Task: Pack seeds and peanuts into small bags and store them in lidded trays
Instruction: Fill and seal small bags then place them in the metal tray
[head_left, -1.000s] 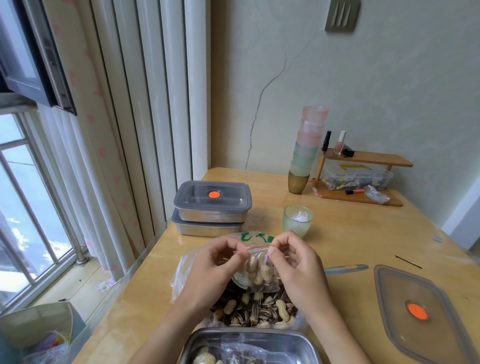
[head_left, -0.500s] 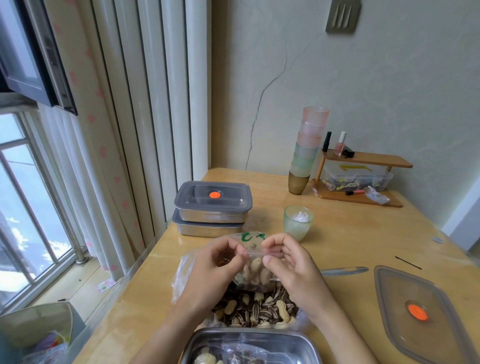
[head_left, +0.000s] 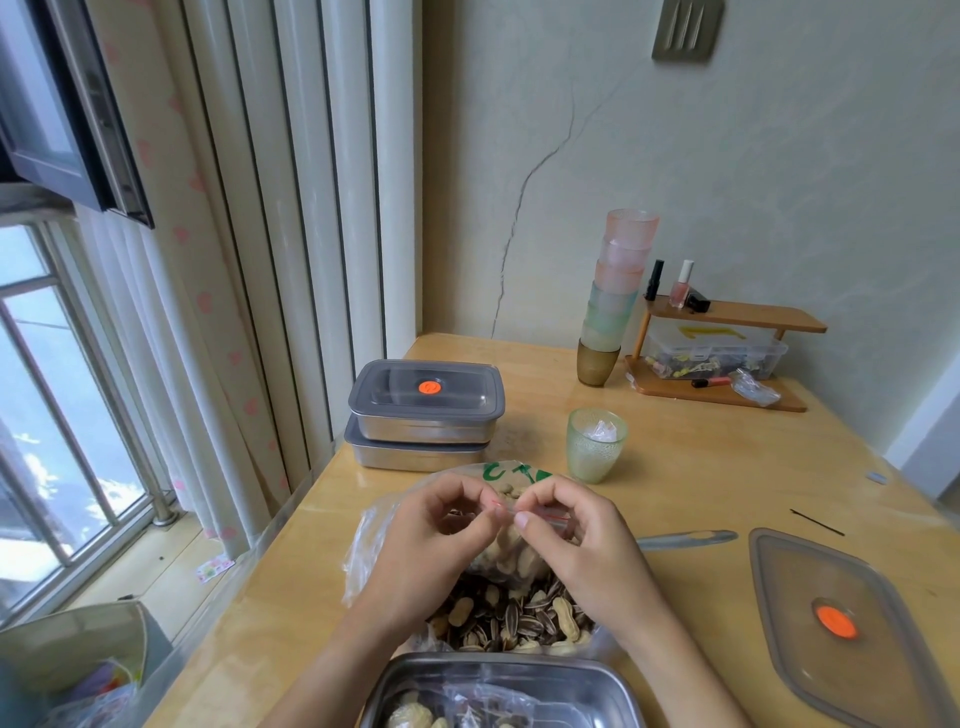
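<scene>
My left hand (head_left: 434, 535) and my right hand (head_left: 576, 540) both pinch the red-striped top edge of a small clear bag (head_left: 511, 558) filled with peanuts, holding it above a large open plastic bag of mixed sunflower seeds and peanuts (head_left: 511, 621). At the near table edge stands an open steel tray (head_left: 582, 686) with filled small bags inside. Its grey lid with an orange dot (head_left: 836, 621) lies flat at the right. Two lidded steel trays (head_left: 423, 415) are stacked at the back left.
A green glass (head_left: 595, 444) holding clear bags stands behind the hands. A stack of coloured cups (head_left: 615, 296) and a wooden shelf (head_left: 727, 353) with small items are against the wall. A metal utensil (head_left: 685, 539) lies right of my hands. Window and curtain border the left.
Both hands have lifted the small bag slightly and drawn closer together along its top edge.
</scene>
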